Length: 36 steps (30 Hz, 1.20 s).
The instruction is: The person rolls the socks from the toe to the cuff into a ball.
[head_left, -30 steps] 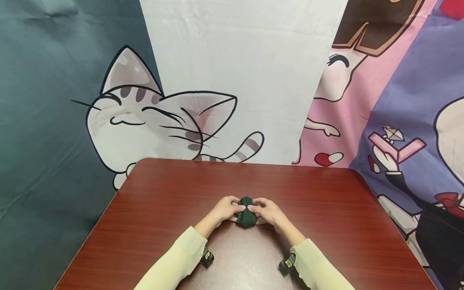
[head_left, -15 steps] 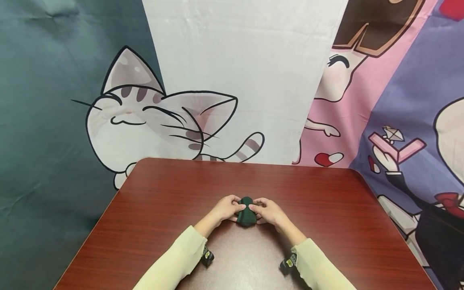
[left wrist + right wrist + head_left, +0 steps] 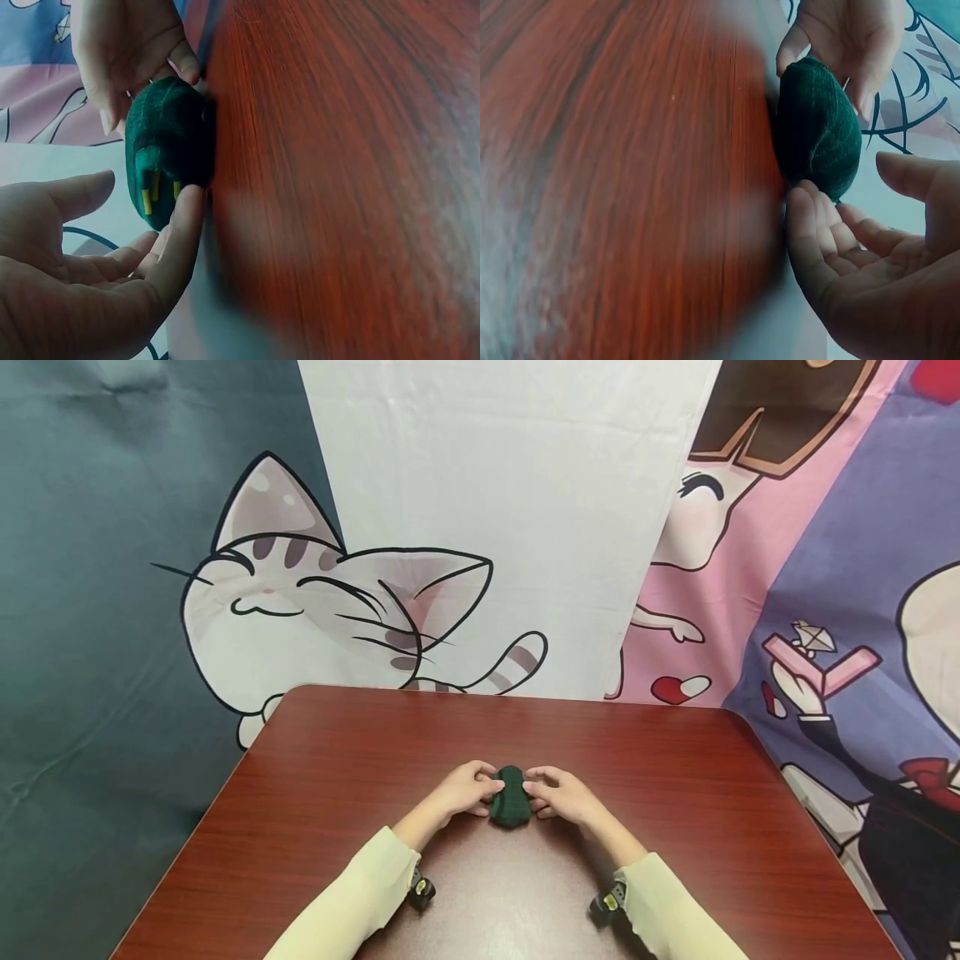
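Observation:
A dark green bundle of rolled-up socks (image 3: 511, 797) lies on the table between both hands. In the left wrist view the sock bundle (image 3: 169, 142) shows a folded end with short yellow stripes; the right wrist view shows its plain rounded side. My left hand (image 3: 465, 790) rests its fingertips against the left side, the thumb lifted off the fabric. From the other side my right hand (image 3: 564, 795) touches the bundle with its fingertips, and its thumb stands apart too. Neither hand's fingers curl round it. The underside is hidden.
The reddish-brown wooden table (image 3: 390, 735) reaches back to a wall hanging (image 3: 510, 510) with a cartoon cat and other figures. A small black camera sits on each wrist, below the light sleeves (image 3: 352, 893).
The thumbs have drawn apart from the top of the sock bundle, and both hands have eased slightly outward. The bundle stays in nearly the same place.

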Available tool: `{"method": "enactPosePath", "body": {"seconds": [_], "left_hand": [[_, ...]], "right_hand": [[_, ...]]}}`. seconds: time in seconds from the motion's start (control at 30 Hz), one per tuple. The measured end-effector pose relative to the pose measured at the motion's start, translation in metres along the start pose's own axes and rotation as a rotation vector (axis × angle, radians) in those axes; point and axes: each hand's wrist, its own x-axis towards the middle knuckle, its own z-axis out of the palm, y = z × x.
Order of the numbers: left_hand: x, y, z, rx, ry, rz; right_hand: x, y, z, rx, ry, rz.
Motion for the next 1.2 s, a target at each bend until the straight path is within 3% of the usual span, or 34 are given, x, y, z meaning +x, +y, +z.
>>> {"method": "enactPosePath", "body": {"seconds": [0.23,0.53,0.7,0.8,1.1,1.2], "left_hand": [[-0.005,0.001,-0.009,0.052,0.016,0.045],[-0.018,0.01,-0.016,0.212,0.031,0.139],[-0.024,0.015,-0.021,0.309,0.062,0.212],[-0.026,0.015,-0.024,0.318,0.065,0.237],[-0.035,0.01,-0.033,0.468,0.121,0.315],[-0.038,0.01,-0.035,0.539,0.151,0.345]], "right_hand": [[-0.003,-0.001,-0.006,-0.046,0.018,-0.094],[-0.009,-0.005,-0.014,-0.126,0.083,-0.186],[-0.013,-0.01,-0.017,-0.239,0.15,-0.214],[-0.015,-0.012,-0.017,-0.299,0.179,-0.236],[-0.021,-0.015,-0.019,-0.32,0.206,-0.286],[-0.023,-0.015,-0.02,-0.329,0.223,-0.346]]}}
